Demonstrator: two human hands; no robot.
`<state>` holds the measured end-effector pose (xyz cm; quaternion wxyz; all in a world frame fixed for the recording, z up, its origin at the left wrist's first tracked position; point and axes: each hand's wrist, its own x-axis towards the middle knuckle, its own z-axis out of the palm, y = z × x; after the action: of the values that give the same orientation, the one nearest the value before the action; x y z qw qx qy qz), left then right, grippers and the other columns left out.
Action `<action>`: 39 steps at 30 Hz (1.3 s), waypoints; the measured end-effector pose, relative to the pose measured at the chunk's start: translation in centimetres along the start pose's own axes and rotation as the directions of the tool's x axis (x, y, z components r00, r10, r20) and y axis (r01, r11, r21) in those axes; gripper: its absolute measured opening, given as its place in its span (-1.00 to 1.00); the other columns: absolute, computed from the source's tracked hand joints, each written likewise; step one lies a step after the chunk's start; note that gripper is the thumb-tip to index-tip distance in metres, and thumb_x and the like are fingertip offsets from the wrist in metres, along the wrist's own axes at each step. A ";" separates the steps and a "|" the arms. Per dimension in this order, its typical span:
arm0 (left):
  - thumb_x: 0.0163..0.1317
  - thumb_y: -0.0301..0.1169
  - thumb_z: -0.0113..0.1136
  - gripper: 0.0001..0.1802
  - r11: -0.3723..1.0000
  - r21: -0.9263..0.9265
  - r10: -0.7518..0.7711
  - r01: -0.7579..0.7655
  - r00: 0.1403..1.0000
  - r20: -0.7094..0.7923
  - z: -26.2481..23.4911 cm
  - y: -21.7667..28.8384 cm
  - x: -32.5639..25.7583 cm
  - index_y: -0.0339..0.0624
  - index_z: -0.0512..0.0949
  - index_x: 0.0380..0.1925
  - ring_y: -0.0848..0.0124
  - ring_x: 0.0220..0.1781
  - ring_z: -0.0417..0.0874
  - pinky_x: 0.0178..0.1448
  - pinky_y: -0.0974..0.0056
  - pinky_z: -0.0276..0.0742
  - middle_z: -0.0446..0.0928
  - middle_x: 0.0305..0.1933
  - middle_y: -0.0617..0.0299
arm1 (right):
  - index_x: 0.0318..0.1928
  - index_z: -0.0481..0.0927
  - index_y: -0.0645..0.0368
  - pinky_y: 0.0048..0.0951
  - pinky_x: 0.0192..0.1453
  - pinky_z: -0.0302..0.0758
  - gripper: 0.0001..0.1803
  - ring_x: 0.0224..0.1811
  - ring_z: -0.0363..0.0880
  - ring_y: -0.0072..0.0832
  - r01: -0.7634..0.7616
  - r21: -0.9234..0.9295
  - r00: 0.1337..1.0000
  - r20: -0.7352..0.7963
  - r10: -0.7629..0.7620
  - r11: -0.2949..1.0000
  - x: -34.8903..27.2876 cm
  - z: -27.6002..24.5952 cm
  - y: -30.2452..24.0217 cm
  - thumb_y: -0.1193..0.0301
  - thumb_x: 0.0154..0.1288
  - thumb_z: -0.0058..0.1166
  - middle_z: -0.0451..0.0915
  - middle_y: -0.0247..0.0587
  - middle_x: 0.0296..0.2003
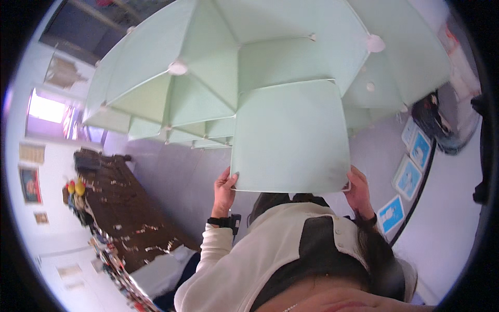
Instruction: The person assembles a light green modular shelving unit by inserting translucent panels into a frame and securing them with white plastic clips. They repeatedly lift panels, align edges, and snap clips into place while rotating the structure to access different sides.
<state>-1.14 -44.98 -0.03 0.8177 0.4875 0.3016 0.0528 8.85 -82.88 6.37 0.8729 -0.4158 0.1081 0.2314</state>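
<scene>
Left hand (224, 190) at 7 o'clock of panel (291, 138), fingers clamped on lower left corner. Right hand (358, 191) at 5 o'clock, fingers gripping lower right corner. Panel held up against cube shelf (208, 78), 12 o'clock. Panel looks light, stiff, smooth, likely slippery; edges safest hold. Dark counter (119, 208) far at 8 o'clock.

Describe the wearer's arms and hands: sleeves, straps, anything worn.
Both hands bare, no gloves. Left hand has a black wrist strap with a small black box above a cream long sleeve. Right hand has a thin dark wristband; its sleeve is hidden behind dark hair.
</scene>
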 end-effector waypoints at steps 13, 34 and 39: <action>0.20 -0.58 0.19 -0.51 0.898 0.012 0.431 -0.440 0.885 0.179 3.7 6.0 -11.1 -0.42 0.40 0.16 0.48 -0.09 0.58 0.06 0.35 0.45 0.61 -0.09 0.17 | 0.13 0.41 0.33 -0.41 0.07 0.39 -0.62 -0.05 0.47 -0.46 0.430 -0.709 0.878 0.185 -0.441 0.559 -9.4 1.3 -5.9 0.46 0.35 -0.14 0.52 -0.20 -0.04; 0.33 -0.09 0.01 -0.46 -0.438 0.478 -0.004 -0.762 0.533 0.846 25.5 52.4 29.2 -0.27 0.45 0.14 0.21 0.06 0.55 0.19 0.23 0.41 0.52 0.13 0.05 | 0.27 0.30 0.37 -0.45 0.16 0.46 -0.44 0.05 0.54 -0.42 0.452 -0.540 0.882 0.148 -0.448 0.710 10.7 17.3 -26.8 0.38 0.32 0.01 0.49 -0.06 0.09; 0.34 -0.05 -0.05 -0.42 -0.322 0.630 0.081 -0.707 0.642 0.762 26.9 48.6 39.7 -0.33 0.44 0.13 0.14 0.22 0.44 0.31 0.22 0.26 0.48 0.17 -0.03 | 0.25 0.31 0.42 -0.45 0.12 0.49 -0.43 0.00 0.57 -0.42 0.439 -0.530 0.882 0.099 -0.461 0.725 12.1 19.9 -25.9 0.38 0.29 0.04 0.51 -0.04 0.06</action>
<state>55.83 -25.23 31.99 0.1339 0.9793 -0.1520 0.0023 32.11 -77.78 31.84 0.7479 -0.6616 -0.0477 0.0253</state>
